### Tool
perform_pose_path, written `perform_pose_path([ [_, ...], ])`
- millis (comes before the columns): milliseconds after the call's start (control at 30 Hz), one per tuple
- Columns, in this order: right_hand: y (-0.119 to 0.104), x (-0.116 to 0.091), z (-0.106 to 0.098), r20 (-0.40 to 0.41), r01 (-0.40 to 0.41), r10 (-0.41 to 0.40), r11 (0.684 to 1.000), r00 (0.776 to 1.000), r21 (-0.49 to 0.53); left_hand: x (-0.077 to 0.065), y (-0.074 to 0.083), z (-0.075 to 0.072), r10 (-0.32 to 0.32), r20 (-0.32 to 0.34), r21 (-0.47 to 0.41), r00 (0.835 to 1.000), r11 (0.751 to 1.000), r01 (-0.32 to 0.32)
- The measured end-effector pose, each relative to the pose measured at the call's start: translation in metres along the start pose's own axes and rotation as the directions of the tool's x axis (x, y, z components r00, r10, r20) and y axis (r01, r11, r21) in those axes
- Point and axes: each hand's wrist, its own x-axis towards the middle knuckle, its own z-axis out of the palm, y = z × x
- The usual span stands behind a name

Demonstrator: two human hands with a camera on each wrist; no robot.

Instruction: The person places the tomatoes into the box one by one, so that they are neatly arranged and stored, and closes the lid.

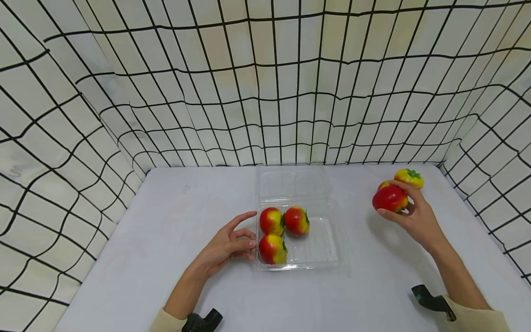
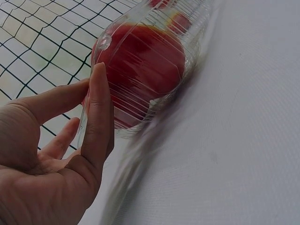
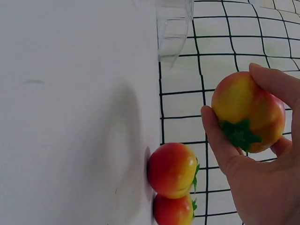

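A clear plastic hinged box (image 1: 311,240) lies with its lid folded back. Three red-and-yellow toy tomatoes are inside: two along its left side, one beside the rear one. My left hand (image 1: 230,244) is at the box's left edge, with fingertips touching its side; in the left wrist view, the fingers (image 2: 96,108) overlap the rim in front of a tomato (image 2: 140,61). My right hand (image 1: 415,219) holds another toy tomato (image 1: 390,199) above the table's right side, between thumb and fingers. Its green leafy top (image 3: 241,135) shows in the right wrist view.
Two more toy tomatoes stand at the back right, one with its green top showing (image 1: 409,178) and one partly hidden behind the held tomato. Black netting (image 1: 257,99) over pale walls encloses the back and sides of the white table (image 1: 178,216).
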Motion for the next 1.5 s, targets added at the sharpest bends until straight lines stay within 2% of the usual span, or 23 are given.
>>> perform_pose_path([
  [200, -0.007, -0.002, 0.005, 0.031, 0.057, -0.057, 0.998, 0.998, -0.001, 0.0, 0.001, 0.0, -0.012, -0.01, -0.002, 1.0, 1.0, 0.012],
  [433, -0.012, -0.003, 0.012, 0.048, 0.07, -0.07, 0.997, 0.996, 0.012, 0.0, 0.0, 0.0, -0.01, -0.012, 0.009, 1.0, 1.0, 0.01],
  [800, -0.014, -0.005, 0.017, 0.022, 0.125, -0.126, 0.991, 0.992, 0.041, 0.001, 0.0, 0.0, -0.015, -0.013, 0.004, 1.0, 1.0, 0.015],
  [1167, -0.022, -0.005, 0.026, 0.089, 0.126, -0.132, 0.989, 0.987, 0.071, 0.0, 0.0, 0.0, -0.008, -0.006, 0.001, 1.0, 1.0, 0.008],
  [1500, -0.029, -0.004, 0.027, 0.131, 0.172, -0.184, 0.98, 0.974, 0.096, 0.0, 0.0, 0.0, -0.013, -0.01, 0.0, 1.0, 1.0, 0.013],
])
